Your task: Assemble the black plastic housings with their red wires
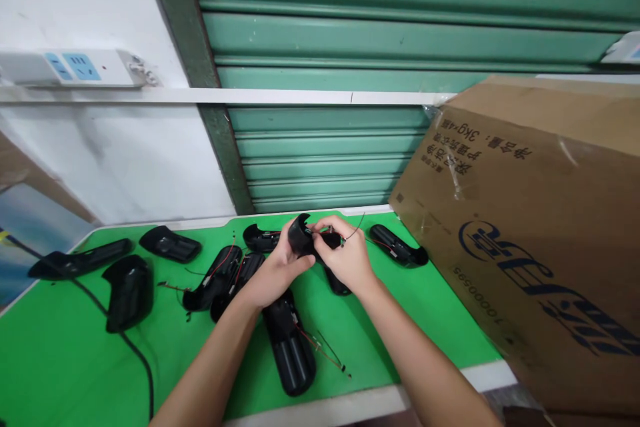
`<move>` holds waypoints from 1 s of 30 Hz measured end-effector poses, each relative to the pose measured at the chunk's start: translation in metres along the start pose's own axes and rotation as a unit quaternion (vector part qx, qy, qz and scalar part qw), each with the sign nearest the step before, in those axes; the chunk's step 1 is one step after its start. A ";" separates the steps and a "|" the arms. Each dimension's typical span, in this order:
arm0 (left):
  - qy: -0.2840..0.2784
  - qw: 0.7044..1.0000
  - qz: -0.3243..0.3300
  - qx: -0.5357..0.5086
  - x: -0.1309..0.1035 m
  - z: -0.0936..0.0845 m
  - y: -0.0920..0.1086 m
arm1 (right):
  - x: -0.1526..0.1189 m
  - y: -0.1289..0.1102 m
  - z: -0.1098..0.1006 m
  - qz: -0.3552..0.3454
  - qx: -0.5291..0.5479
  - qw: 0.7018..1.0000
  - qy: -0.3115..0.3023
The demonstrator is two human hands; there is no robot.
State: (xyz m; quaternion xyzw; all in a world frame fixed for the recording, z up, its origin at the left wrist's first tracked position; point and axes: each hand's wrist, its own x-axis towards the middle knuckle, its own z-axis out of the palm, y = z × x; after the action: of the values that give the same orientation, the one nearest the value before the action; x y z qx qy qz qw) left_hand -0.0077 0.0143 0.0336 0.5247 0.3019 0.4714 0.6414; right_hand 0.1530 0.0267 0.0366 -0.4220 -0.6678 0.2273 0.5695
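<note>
My left hand (281,267) is closed around a black plastic housing (300,233), whose curved end points up. At the housing's right side, the fingers of my right hand (345,250) pinch together on a small part with a thin wire (356,227) sticking out; the part itself is mostly hidden. Below my hands lies another black housing (293,353) with red and black wires trailing to the right. A further black housing (337,280) lies partly under my right hand. Left of my left wrist rests a wired black housing (215,277).
Several more black housings lie on the green tabletop (350,347), one at the right (399,245) and one at the far left (129,290). A black cable (127,340) crosses the left side. A large cardboard box (520,233) borders the right; a green shutter (325,153) stands behind.
</note>
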 end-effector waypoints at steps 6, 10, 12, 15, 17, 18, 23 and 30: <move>0.020 1.000 -0.012 0.015 -0.002 0.009 0.006 | 0.000 0.001 -0.001 0.007 0.013 1.000 -0.004; 0.034 0.999 -0.002 0.037 -0.004 0.012 0.002 | 0.000 0.002 -0.002 -0.056 -0.045 0.997 -0.006; 0.046 0.996 0.019 0.069 -0.004 0.011 -0.001 | -0.001 0.002 -0.003 -0.103 -0.081 0.991 -0.021; 0.061 0.989 0.056 0.121 -0.004 0.009 -0.004 | -0.002 0.005 -0.004 -0.148 -0.115 0.982 -0.037; 0.062 0.984 0.070 0.150 -0.004 0.008 -0.006 | -0.002 0.007 -0.004 -0.158 -0.128 0.978 -0.045; 0.060 0.982 0.072 0.163 -0.003 0.008 -0.006 | -0.003 0.008 -0.005 -0.159 -0.133 0.977 -0.051; 0.055 0.981 0.068 0.172 -0.004 0.006 -0.007 | -0.004 0.009 -0.004 -0.112 -0.095 0.988 -0.049; 0.046 0.977 0.063 0.200 -0.003 0.006 -0.005 | -0.004 0.008 -0.004 -0.108 -0.071 0.991 -0.037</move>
State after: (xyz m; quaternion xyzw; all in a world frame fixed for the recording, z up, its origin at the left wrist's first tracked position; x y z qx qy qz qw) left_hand -0.0024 0.0096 0.0300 0.6380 0.3851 0.4646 0.4783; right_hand 0.1593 0.0275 0.0289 -0.3775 -0.7447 0.1320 0.5343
